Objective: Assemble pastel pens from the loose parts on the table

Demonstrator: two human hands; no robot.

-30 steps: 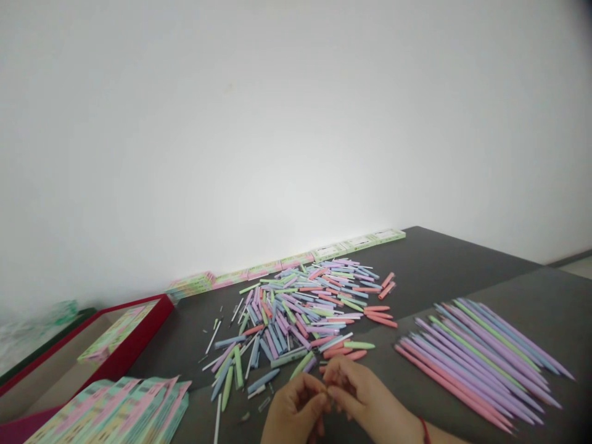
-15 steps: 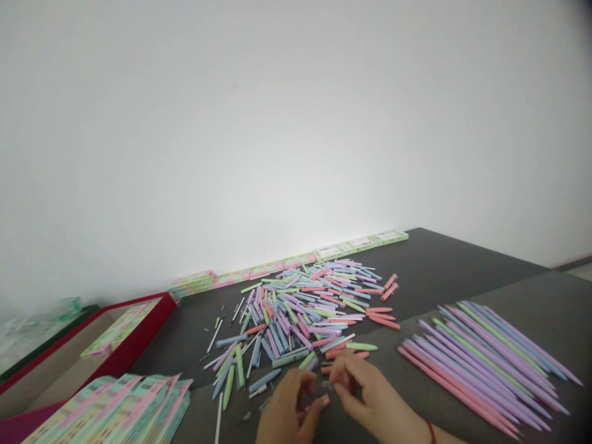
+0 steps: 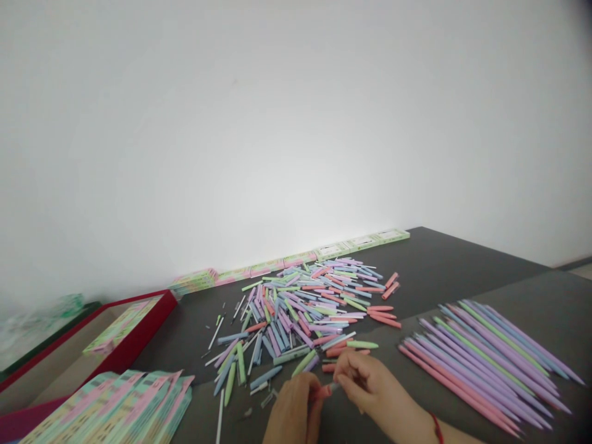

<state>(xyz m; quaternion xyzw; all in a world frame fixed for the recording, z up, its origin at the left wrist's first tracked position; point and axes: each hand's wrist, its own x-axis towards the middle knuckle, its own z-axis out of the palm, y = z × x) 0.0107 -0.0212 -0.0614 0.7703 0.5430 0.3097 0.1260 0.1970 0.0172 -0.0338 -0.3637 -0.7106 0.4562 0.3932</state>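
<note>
At the near edge of the dark table, my left hand [image 3: 292, 410] is closed round a coral-red pen part [image 3: 324, 392], whose end sticks out between the fingers; its rest is hidden. My right hand [image 3: 377, 391], with a red band on the wrist, pinches a small greyish, see-through piece [image 3: 335, 386] against that end. Just beyond both hands lies a loose pile of pen parts [image 3: 291, 314] in purple, blue, green and coral, with thin white refills among them. A small clear piece [image 3: 268, 399] lies left of my left hand.
Long tapered pens [image 3: 485, 364] lie side by side at the right. Printed flat packs [image 3: 111, 407] fan out at the near left, beside a red-edged box [image 3: 152, 314] holding more packs. Printed boxes [image 3: 296, 259] line the wall [image 3: 296, 123].
The coral pen part now shows in my left hand, and its fingers have closed more. A small see-through piece shows in my right fingers, touching the coral part's end.
</note>
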